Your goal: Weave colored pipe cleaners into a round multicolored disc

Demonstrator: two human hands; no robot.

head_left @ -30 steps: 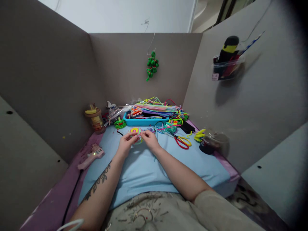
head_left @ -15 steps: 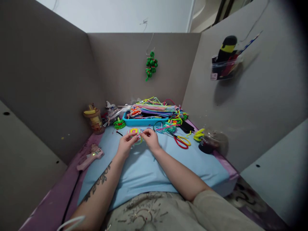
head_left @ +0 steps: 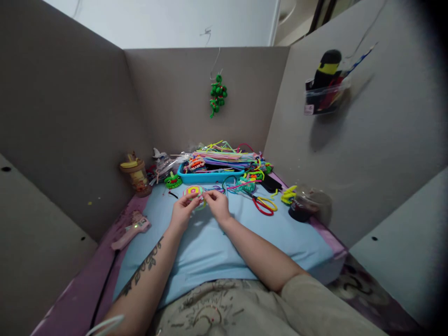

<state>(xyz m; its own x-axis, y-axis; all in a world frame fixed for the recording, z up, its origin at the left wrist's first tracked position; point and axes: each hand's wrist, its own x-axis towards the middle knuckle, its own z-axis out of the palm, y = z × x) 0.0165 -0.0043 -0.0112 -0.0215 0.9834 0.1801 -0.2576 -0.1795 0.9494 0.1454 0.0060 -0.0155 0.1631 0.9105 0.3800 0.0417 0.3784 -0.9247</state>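
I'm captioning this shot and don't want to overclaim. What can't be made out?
All in the head view:
Colourful round piece: its near side, partly hidden by the left hand.
What the right hand has at its fingertips: too small, partly covered by fingers.
Blue tray: much of its inside, hidden by coloured strands.
White loop: cut off by the bottom edge.
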